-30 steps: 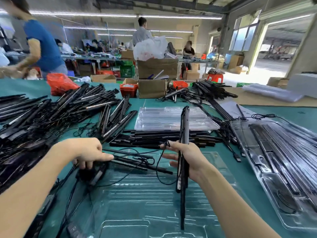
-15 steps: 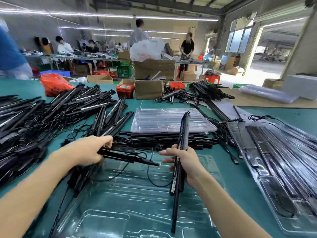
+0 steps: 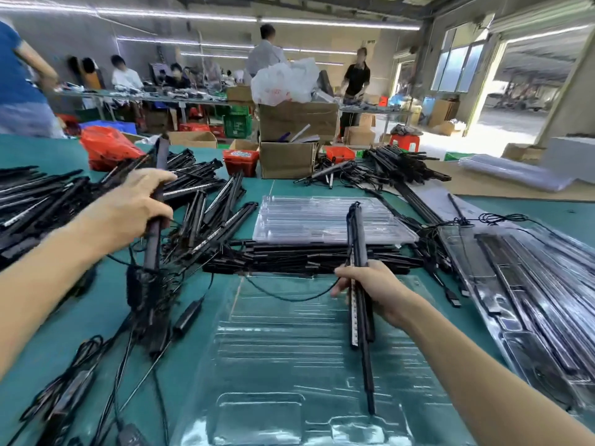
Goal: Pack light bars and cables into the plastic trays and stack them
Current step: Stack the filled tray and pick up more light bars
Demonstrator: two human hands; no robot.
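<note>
An empty clear plastic tray (image 3: 289, 365) lies on the green table right in front of me. My right hand (image 3: 373, 291) grips a bunch of black light bars (image 3: 359, 239) held upright over the tray's far right part. My left hand (image 3: 138, 207) grips another black light bar (image 3: 156, 239), lifted upright left of the tray, with its tangled cable and black control box (image 3: 186, 317) dangling below. A thin cable (image 3: 289, 296) sags between the two bundles.
A big heap of black light bars (image 3: 48, 201) covers the table's left. A stack of clear trays (image 3: 322, 217) rests on more bars behind my tray. A filled tray (image 3: 531, 284) lies at the right. Cardboard boxes (image 3: 289, 156) and people stand beyond.
My left hand has lifted its light bar off the table and swung it upright, cable and box trailing. My right hand has kept its bundle upright, almost in place.
</note>
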